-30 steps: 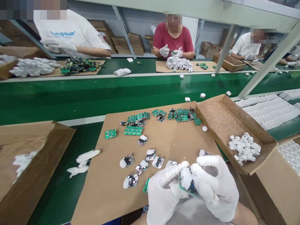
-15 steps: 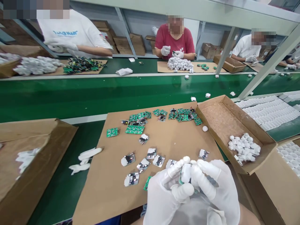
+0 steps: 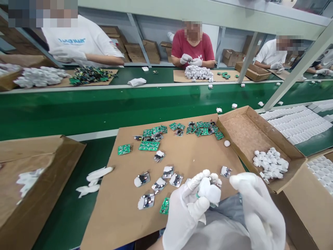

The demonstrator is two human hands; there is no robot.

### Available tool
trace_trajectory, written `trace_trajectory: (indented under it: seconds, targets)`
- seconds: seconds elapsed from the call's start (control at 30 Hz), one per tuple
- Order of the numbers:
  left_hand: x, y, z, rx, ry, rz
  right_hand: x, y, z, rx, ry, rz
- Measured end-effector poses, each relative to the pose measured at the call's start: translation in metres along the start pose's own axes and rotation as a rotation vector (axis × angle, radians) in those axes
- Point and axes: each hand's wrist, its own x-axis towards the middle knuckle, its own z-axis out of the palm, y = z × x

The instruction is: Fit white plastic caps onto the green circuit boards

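Observation:
My gloved left hand (image 3: pixel 186 208) pinches a small circuit board with a puffy white cover (image 3: pixel 212 192), the cover facing up. Just to the right, my gloved right hand (image 3: pixel 260 208) is apart from it, index finger extended and other fingers bent, with nothing visible in it. Beyond my hands, several small boards with white pads (image 3: pixel 146 200) lie on the brown cardboard sheet (image 3: pixel 125 211). A green circuit board (image 3: pixel 164 206) lies left of my left hand, and a single board with a white pad (image 3: pixel 225 171) sits beyond my hands.
Green boards (image 3: pixel 149 145) line the cardboard's far edge. A cardboard tray (image 3: pixel 234 123) at right holds white pieces (image 3: pixel 270 163); another cardboard box (image 3: pixel 52 194) stands left. Past a green conveyor belt (image 3: pixel 104 107) carrying small white-topped pieces, several co-workers in white gloves handle parts.
My right hand has let go of the white-covered board and moved right. My left hand keeps hold of it, and more of its white cover shows. White-topped pieces on the belt have shifted right.

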Motion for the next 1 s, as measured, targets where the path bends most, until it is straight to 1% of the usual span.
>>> trace_trajectory:
  seconds: [0.07,0.17,0.23,0.3,0.33,0.4,0.47,0.53,0.57,0.63,0.7,0.77,0.83,0.9,0.93,1.0]
  targets:
    - [-0.001,-0.004,-0.005,-0.011,-0.029,-0.001,0.005,-0.002,0.000,-0.035,0.035,-0.013]
    - [-0.002,-0.008,-0.014,0.138,-0.034,0.052,0.014,0.000,0.011,-0.096,0.020,-0.109]
    - [-0.002,-0.008,-0.018,0.223,-0.028,0.086,0.016,0.003,0.020,-0.093,0.030,-0.160]
    - [-0.001,-0.005,-0.018,0.222,-0.045,0.076,0.013,0.006,0.024,-0.086,0.060,-0.165]
    - [0.000,-0.004,-0.017,0.193,-0.056,0.058,0.010,0.008,0.024,-0.076,0.050,-0.159]
    - [0.001,-0.001,-0.012,0.107,-0.085,0.021,0.003,0.011,0.019,-0.012,-0.024,-0.113]
    - [0.002,0.000,-0.006,-0.016,-0.089,0.026,-0.001,0.013,0.012,0.143,-0.085,0.010]
    - [0.003,0.000,-0.002,-0.090,-0.082,0.032,0.000,0.012,0.007,0.307,-0.078,0.170]
    - [0.003,0.000,-0.001,-0.084,-0.080,0.018,0.003,0.011,0.006,0.346,-0.067,0.237]
    - [0.002,0.002,0.000,0.013,-0.103,-0.038,0.009,0.006,0.010,0.360,-0.115,0.311]
    - [0.001,0.004,0.000,0.145,-0.118,-0.064,0.015,0.002,0.019,0.429,-0.189,0.343]
    - [0.002,0.003,-0.002,0.245,-0.087,-0.030,0.018,0.003,0.028,0.565,-0.199,0.385]
    - [0.003,0.002,-0.006,0.332,-0.043,0.029,0.017,0.008,0.034,0.666,-0.190,0.446]
    - [0.006,-0.001,-0.009,0.344,-0.051,0.083,0.013,0.017,0.036,0.719,-0.187,0.455]
    - [0.007,-0.001,-0.011,0.336,-0.060,0.101,0.011,0.022,0.035,0.742,-0.172,0.414]
    - [0.009,0.000,-0.011,0.340,-0.074,0.086,0.008,0.029,0.033,0.750,-0.132,0.271]
